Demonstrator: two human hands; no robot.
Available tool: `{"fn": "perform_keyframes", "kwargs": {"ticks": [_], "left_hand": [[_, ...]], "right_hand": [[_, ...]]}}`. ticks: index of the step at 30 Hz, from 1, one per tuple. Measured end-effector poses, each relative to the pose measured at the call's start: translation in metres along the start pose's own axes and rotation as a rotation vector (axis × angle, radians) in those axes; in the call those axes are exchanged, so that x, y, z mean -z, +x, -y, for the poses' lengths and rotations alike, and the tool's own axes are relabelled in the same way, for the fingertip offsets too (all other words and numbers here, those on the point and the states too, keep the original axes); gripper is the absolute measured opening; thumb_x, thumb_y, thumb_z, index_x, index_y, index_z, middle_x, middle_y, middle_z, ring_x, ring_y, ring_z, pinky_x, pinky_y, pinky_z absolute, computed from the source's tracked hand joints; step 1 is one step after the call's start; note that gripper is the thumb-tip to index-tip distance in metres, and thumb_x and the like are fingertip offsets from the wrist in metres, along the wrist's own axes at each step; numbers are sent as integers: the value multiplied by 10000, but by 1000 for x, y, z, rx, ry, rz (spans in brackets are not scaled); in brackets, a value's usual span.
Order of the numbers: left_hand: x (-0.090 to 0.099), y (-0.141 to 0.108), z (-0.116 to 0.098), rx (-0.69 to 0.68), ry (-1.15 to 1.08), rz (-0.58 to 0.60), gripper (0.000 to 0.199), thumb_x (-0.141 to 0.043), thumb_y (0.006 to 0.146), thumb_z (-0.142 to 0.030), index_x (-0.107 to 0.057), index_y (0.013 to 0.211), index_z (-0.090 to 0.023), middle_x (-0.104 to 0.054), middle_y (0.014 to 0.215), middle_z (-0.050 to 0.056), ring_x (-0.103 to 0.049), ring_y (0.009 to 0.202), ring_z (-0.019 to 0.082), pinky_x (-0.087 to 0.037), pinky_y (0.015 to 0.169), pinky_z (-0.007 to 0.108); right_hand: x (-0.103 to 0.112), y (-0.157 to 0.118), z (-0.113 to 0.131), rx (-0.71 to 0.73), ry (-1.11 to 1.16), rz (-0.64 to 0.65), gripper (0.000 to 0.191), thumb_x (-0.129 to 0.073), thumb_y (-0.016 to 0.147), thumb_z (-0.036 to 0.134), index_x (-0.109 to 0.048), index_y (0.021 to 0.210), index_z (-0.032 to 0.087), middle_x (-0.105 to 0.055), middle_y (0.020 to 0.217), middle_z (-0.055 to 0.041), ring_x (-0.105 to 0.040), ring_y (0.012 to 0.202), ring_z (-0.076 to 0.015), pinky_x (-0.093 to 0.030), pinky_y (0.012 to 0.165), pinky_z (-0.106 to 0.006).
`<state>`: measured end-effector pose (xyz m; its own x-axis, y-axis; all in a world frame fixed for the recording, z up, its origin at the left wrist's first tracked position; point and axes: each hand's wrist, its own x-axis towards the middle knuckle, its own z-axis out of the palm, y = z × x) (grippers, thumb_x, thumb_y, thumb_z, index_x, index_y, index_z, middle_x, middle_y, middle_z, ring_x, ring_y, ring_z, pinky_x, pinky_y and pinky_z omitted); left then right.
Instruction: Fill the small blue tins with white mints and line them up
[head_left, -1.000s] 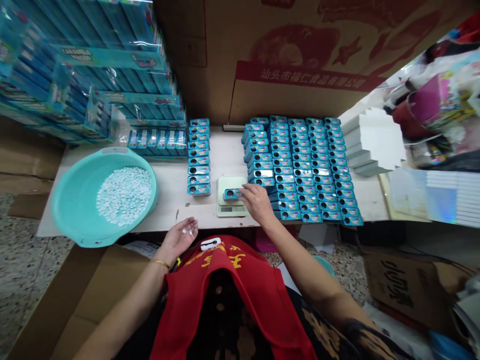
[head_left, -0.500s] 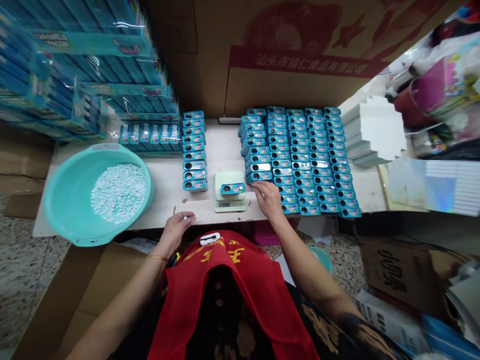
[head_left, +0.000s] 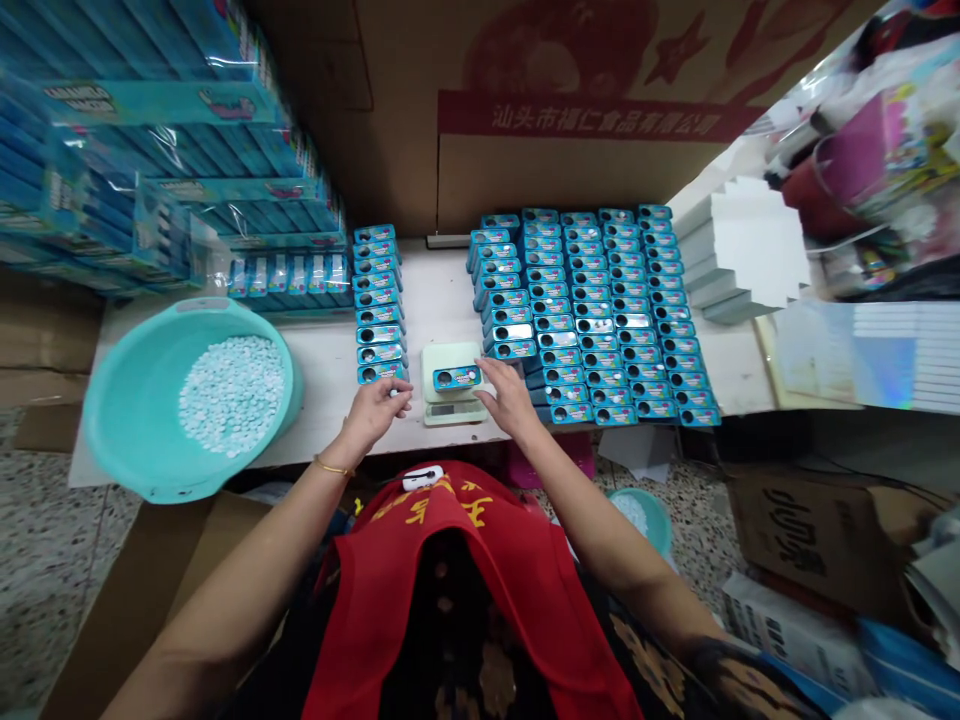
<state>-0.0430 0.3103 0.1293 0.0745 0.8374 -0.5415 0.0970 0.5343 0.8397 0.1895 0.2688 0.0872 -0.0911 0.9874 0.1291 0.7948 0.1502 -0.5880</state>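
On a pale green kitchen scale (head_left: 455,412) lies a small blue tin (head_left: 457,378) with a dark round window in its top. My right hand (head_left: 513,400) is at the tin's right end, thumb and fingers apart; the index fingertip is at or very near the tin's edge. To the scale's left, my left hand (head_left: 375,412) has its fingers pinched together, with a small pale candy partly visible between them. Just beyond it runs a single column of blue tins (head_left: 379,315). Several more columns of tins (head_left: 596,325) stand right of the scale.
A turquoise basin (head_left: 109,400) holds many pale candies (head_left: 232,395) at the left. Wrapped stacks of blue display boxes (head_left: 172,100) rise behind it. A large carton (head_left: 570,165) backs the table. White card pieces (head_left: 754,240) are stacked at the right.
My left hand has moved up and right, nearer the scale. My right hand has shifted left from the tin columns to the tin on the scale, its fingers now spread.
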Motion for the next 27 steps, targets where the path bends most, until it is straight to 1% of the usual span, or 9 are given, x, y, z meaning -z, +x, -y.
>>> {"fn": "perform_keyframes", "kwargs": {"ticks": [2, 5, 9, 11, 14, 17, 20, 24, 27], "left_hand": [[5, -3, 8, -10, 8, -19, 155, -703, 603, -111, -655, 750, -122, -573, 538, -9, -540, 508, 98, -414, 484, 195], [24, -13, 28, 35, -21, -85, 189, -720, 584, -143, -655, 759, -118, -593, 574, 3, -545, 515, 92, -417, 486, 189], [53, -32, 56, 168, -149, -176, 230, -740, 554, -151, -648, 762, -111, -596, 588, 7, -530, 503, 73, -399, 480, 171], [61, -38, 67, 215, -209, -193, 232, -737, 559, -151, -643, 766, -108, -598, 593, 11, -527, 508, 72, -393, 479, 169], [62, -36, 73, 245, -270, -190, 218, -725, 569, -132, -639, 767, -97, -608, 612, 26, -529, 521, 74, -396, 496, 175], [58, -27, 68, 227, -299, -146, 218, -714, 585, -129, -638, 786, -93, -611, 620, 27, -527, 528, 74, -400, 514, 181], [57, -23, 62, 223, -305, -107, 218, -702, 600, -128, -638, 806, -92, -612, 628, 28, -534, 544, 77, -399, 519, 177], [57, -27, 63, 280, -323, -60, 204, -682, 612, -111, -636, 810, -92, -617, 650, 39, -546, 565, 83, -408, 527, 178], [49, -29, 62, 304, -306, -27, 213, -679, 615, -121, -640, 822, -94, -611, 637, 36, -537, 549, 84, -408, 521, 186]], "right_hand": [[-2, 11, 1, 19, 0, 49, 508, -527, 798, 194, -441, 1298, 207, -497, 1276, -95, -432, 1161, -233, -386, 951, -402], [-3, 21, 6, 37, -5, 128, 450, -549, 775, 170, -510, 1223, 186, -560, 1159, -102, -475, 1072, -242, -404, 919, -404], [-13, 21, 31, 117, -9, 178, 363, -565, 779, 206, -548, 1138, 157, -588, 1047, -105, -498, 961, -227, -434, 868, -375], [-29, 21, 52, 159, -12, 207, 370, -574, 779, 222, -540, 1140, 146, -578, 1055, -107, -492, 961, -217, -445, 860, -351], [-64, 25, 83, 188, -36, 242, 379, -563, 789, 214, -532, 1162, 151, -557, 1107, -100, -478, 995, -214, -458, 847, -324], [-86, 30, 94, 179, -52, 238, 407, -524, 820, 205, -496, 1223, 154, -535, 1154, -98, -467, 1023, -216, -468, 825, -311], [-73, 29, 74, 154, -52, 183, 409, -503, 840, 226, -486, 1243, 159, -529, 1162, -106, -468, 1033, -202, -455, 852, -311], [-15, 20, 12, -36, -206, -49, 288, -460, 856, 215, -613, 1096, 173, -552, 1091, -122, -462, 1012, -224, -414, 871, -368], [18, 18, -31, -122, -419, -42, 250, -510, 826, 241, -659, 1023, 209, -552, 1066, -119, -442, 964, -256, -391, 803, -393]]}}
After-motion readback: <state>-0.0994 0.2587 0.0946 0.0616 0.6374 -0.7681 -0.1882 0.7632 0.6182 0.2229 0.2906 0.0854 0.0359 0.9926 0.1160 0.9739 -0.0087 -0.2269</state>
